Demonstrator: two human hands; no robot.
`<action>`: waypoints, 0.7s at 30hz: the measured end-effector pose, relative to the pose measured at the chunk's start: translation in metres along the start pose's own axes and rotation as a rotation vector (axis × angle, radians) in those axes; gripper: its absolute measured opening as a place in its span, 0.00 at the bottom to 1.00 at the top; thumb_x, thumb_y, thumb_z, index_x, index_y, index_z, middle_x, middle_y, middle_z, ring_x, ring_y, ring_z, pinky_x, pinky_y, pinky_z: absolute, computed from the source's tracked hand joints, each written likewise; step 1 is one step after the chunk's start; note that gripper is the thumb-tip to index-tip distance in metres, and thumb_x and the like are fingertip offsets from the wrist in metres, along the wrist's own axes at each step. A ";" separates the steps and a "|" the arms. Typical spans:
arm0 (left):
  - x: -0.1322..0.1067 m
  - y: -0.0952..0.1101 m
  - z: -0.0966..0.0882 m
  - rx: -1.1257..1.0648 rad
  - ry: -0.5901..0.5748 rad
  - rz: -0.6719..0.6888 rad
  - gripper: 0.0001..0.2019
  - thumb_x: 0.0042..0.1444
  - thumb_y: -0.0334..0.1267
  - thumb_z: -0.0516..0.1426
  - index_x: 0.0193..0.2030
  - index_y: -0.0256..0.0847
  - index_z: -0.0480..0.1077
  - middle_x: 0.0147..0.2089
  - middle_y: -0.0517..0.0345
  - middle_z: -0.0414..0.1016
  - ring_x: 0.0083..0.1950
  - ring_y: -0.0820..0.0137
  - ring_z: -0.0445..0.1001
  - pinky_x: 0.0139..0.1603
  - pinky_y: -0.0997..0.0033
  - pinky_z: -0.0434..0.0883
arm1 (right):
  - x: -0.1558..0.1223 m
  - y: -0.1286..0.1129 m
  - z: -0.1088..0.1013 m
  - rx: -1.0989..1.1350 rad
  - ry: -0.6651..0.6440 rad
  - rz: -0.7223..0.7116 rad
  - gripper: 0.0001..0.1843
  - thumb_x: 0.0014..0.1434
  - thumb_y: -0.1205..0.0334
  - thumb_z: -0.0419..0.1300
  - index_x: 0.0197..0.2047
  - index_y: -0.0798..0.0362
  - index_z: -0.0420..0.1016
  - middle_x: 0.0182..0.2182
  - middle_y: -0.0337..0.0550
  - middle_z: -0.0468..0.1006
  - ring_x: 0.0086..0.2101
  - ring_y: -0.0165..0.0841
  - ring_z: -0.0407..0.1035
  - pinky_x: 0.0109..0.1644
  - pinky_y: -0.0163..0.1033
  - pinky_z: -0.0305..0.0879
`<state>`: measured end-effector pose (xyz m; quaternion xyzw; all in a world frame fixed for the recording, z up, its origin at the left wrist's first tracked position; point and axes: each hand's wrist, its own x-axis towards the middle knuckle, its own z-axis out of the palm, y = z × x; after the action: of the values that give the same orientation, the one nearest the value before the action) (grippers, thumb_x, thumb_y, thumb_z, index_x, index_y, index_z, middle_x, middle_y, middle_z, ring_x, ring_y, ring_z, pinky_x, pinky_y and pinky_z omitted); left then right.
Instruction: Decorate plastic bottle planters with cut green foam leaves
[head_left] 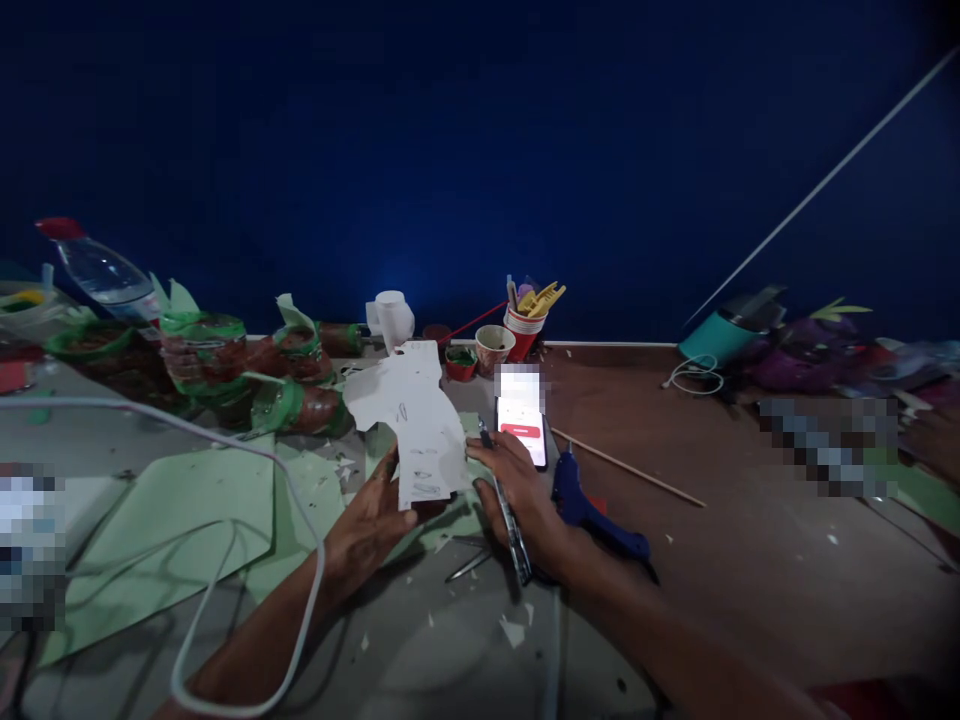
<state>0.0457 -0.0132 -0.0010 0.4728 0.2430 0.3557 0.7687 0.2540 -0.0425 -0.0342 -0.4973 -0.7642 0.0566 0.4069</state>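
Held both forearms forward, angled inward over the table (412, 655). Gripped the paper (431, 425) near its lower left in the left hand (371, 525), with thumb pointing right. Held the right hand (525, 485) back upward at the paper's right edge, with bent fingers holding a slanted pen (511, 530). Had the paper between both hands, left of the phone (531, 448).

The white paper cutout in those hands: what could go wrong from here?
The paper cutout, irregularly shaped, might crease in the left hand. The right hand, holding a pen, could nudge the nearby blue glue gun. The white cable crossing before the left forearm might snag.
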 end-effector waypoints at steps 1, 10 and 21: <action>0.001 -0.002 -0.001 -0.020 0.015 -0.008 0.37 0.45 0.40 0.63 0.62 0.46 0.54 0.58 0.46 0.69 0.58 0.53 0.68 0.56 0.51 0.66 | 0.000 0.000 0.000 -0.005 0.004 0.006 0.22 0.56 0.70 0.53 0.54 0.53 0.66 0.50 0.50 0.74 0.55 0.44 0.60 0.59 0.56 0.57; 0.003 -0.025 -0.021 -0.150 0.118 -0.079 0.45 0.48 0.33 0.62 0.67 0.53 0.40 0.48 0.54 0.77 0.42 0.62 0.78 0.49 0.56 0.72 | 0.004 0.004 -0.004 -0.116 -0.028 0.080 0.20 0.57 0.70 0.53 0.53 0.56 0.67 0.48 0.52 0.74 0.51 0.44 0.63 0.60 0.55 0.55; 0.003 -0.012 -0.022 -0.171 0.089 0.016 0.43 0.50 0.29 0.61 0.68 0.52 0.44 0.50 0.54 0.77 0.45 0.61 0.77 0.49 0.60 0.72 | 0.003 0.005 0.000 -0.411 -0.279 0.114 0.23 0.58 0.70 0.52 0.58 0.58 0.66 0.50 0.53 0.74 0.55 0.46 0.58 0.65 0.56 0.43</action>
<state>0.0362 -0.0025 -0.0215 0.3913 0.2418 0.4021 0.7917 0.2576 -0.0378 -0.0351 -0.5990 -0.7792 -0.0091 0.1840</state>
